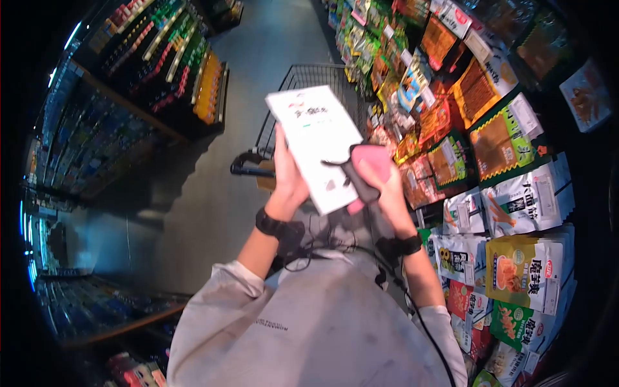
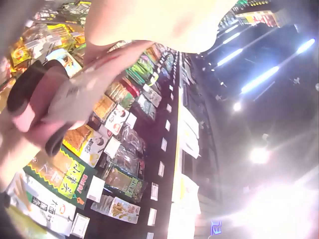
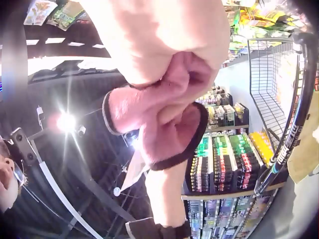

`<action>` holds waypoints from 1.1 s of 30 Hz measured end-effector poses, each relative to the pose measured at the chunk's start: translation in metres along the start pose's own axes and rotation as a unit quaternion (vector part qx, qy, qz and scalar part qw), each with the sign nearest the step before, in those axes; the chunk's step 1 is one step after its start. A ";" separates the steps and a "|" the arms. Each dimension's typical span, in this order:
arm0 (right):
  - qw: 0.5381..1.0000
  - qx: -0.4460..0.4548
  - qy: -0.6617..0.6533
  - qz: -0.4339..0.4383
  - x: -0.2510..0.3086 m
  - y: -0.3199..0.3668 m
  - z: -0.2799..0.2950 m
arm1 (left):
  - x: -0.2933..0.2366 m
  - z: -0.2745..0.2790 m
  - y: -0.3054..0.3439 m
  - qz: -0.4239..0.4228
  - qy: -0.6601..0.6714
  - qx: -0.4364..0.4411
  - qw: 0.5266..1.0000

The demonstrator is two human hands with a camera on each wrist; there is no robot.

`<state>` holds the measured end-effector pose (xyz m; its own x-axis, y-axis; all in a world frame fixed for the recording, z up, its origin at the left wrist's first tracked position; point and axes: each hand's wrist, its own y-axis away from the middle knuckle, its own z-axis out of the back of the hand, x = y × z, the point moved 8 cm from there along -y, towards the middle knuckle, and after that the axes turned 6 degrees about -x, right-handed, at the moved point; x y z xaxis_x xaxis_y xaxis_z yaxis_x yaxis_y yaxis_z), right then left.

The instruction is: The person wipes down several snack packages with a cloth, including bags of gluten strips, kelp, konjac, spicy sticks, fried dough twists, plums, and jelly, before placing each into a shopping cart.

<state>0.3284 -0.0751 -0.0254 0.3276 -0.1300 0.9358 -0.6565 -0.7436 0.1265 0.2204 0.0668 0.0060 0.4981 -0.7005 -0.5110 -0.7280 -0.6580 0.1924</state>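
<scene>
In the head view my left hand (image 1: 289,169) holds a flat white box (image 1: 313,132) by its left side, with the thumb along the edge. The box is tilted and has small dark print on its face. My right hand (image 1: 391,193) grips a bunched pink cloth item (image 1: 374,158) with black edging, which overlaps the box's right edge. In the right wrist view the pink cloth (image 3: 164,117) hangs in folds from the right hand (image 3: 164,35). The left wrist view shows the left hand (image 2: 149,22) at the top and the pink cloth (image 2: 42,99) to its left.
A black wire shopping cart (image 1: 271,122) stands just ahead, with its handle (image 1: 253,166) to the left of the box. Hanging snack packets (image 1: 509,203) crowd the right side. Shelves of bottles (image 1: 158,55) stand at the left across the grey floor (image 1: 193,213).
</scene>
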 end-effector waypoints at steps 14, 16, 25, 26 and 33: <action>0.989 0.008 -0.077 -0.126 -0.028 -0.047 -0.002 | 0.050 0.087 -0.063 0.228 0.049 -0.117 0.965; 0.995 -0.025 -0.013 -0.095 -0.025 -0.058 -0.002 | 0.043 0.096 -0.078 0.231 0.037 -0.090 0.968; 0.976 -0.206 -0.065 -0.010 -0.034 -0.087 0.040 | -0.006 0.171 -0.148 0.229 0.074 -0.229 0.943; 0.969 -0.239 -0.065 -0.002 -0.038 -0.083 0.049 | -0.012 0.174 -0.154 0.243 0.082 -0.239 0.937; 0.913 -0.386 -0.129 0.006 -0.051 -0.028 0.090 | -0.025 0.182 -0.197 0.236 -0.082 -0.223 0.942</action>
<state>0.3907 -0.1067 -0.1058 0.4009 -0.3597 0.8425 -0.9120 -0.0696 0.4042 0.2653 0.2644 -0.1719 0.0629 -0.9163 -0.3956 -0.5622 -0.3600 0.7445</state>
